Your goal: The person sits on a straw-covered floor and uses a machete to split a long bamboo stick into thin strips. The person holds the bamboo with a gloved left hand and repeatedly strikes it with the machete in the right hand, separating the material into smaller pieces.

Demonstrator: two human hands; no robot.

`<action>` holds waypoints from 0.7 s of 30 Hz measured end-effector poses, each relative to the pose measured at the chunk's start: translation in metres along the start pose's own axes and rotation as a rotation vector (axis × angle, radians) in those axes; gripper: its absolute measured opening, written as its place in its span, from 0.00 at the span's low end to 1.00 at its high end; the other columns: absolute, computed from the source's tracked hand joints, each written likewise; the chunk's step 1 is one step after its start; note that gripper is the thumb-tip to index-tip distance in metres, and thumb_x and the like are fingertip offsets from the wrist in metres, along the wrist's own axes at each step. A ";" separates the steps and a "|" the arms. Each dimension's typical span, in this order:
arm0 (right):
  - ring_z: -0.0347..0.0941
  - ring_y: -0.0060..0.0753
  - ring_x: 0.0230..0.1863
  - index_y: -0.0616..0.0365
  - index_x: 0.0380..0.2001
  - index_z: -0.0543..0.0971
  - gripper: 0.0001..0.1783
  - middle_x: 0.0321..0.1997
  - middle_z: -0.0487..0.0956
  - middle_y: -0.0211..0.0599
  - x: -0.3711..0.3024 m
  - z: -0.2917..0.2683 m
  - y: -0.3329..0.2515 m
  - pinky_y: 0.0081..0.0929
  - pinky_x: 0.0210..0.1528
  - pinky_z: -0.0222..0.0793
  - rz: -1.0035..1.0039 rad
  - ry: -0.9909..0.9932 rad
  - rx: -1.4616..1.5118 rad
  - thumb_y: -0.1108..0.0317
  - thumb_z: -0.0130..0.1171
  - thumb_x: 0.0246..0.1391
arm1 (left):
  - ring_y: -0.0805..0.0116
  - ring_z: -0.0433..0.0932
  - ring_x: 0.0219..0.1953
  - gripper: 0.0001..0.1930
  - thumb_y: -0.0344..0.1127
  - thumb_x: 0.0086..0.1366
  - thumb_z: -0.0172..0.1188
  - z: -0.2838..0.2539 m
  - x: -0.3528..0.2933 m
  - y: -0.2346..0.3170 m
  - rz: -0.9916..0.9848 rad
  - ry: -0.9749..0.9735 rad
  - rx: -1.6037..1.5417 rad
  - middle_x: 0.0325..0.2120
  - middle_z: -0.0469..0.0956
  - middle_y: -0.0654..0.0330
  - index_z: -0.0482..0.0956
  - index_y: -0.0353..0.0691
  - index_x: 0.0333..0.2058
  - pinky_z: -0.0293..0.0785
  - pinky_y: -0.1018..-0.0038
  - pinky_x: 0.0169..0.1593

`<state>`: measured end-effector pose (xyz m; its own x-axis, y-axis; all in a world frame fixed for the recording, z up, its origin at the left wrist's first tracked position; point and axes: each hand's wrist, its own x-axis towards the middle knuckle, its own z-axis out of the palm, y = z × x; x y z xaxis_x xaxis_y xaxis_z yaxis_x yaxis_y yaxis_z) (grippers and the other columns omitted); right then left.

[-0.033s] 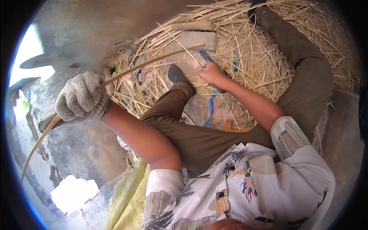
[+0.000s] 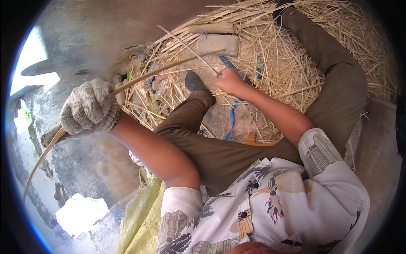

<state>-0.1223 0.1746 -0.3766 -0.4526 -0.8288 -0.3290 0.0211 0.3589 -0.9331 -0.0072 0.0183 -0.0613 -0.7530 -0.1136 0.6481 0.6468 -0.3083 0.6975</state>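
Observation:
My left hand (image 2: 89, 106), in a grey knitted glove, is closed round a long bamboo strip (image 2: 152, 72). One end of the strip bends down at the far left; the other reaches over the middle of the floor. My bare right hand (image 2: 230, 81) grips a knife whose long thin blade (image 2: 182, 44) points up and left, seen nearly edge-on. Its handle is hidden in my fist. In this view the blade crosses the strip near its right end; whether they touch I cannot tell.
Bamboo shavings (image 2: 292, 63) cover the floor around my legs. A grey block (image 2: 218, 44) and a bamboo piece (image 2: 211, 28) lie at the back. Behind my right hand is a dark flat object (image 2: 230, 63). A blue strap (image 2: 232, 118) and yellowish sacking (image 2: 141, 207) lie nearer.
My right hand has shifted slightly left, and the knife's tip has swung left with it. The gloved hand and the bamboo strip have barely moved.

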 end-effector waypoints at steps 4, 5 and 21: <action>0.79 0.48 0.25 0.74 0.26 0.79 0.22 0.18 0.76 0.58 -0.015 0.007 -0.032 0.40 0.30 0.73 -0.183 -0.022 -0.027 0.59 0.59 0.43 | 0.86 0.56 0.06 0.30 0.63 0.65 0.54 0.002 -0.003 0.003 -0.016 0.029 0.007 0.04 0.57 0.79 0.60 0.60 0.08 0.50 0.87 0.13; 0.79 0.47 0.23 0.74 0.24 0.79 0.21 0.17 0.76 0.57 -0.013 0.009 -0.021 0.40 0.28 0.72 -0.159 -0.007 -0.059 0.59 0.59 0.43 | 0.86 0.56 0.06 0.30 0.64 0.65 0.54 0.003 -0.002 0.004 -0.027 0.025 0.004 0.04 0.57 0.79 0.60 0.60 0.08 0.50 0.86 0.14; 0.80 0.53 0.28 0.70 0.22 0.80 0.22 0.23 0.79 0.58 -0.028 0.009 -0.018 0.40 0.32 0.73 -0.136 -0.042 -0.080 0.56 0.61 0.47 | 0.87 0.57 0.07 0.28 0.61 0.65 0.55 0.003 0.000 -0.001 -0.023 -0.019 -0.026 0.04 0.59 0.79 0.61 0.61 0.08 0.51 0.87 0.13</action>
<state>-0.1024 0.1879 -0.3520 -0.4091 -0.8885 -0.2080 -0.1099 0.2742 -0.9554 -0.0074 0.0210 -0.0608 -0.7650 -0.0879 0.6380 0.6258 -0.3355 0.7041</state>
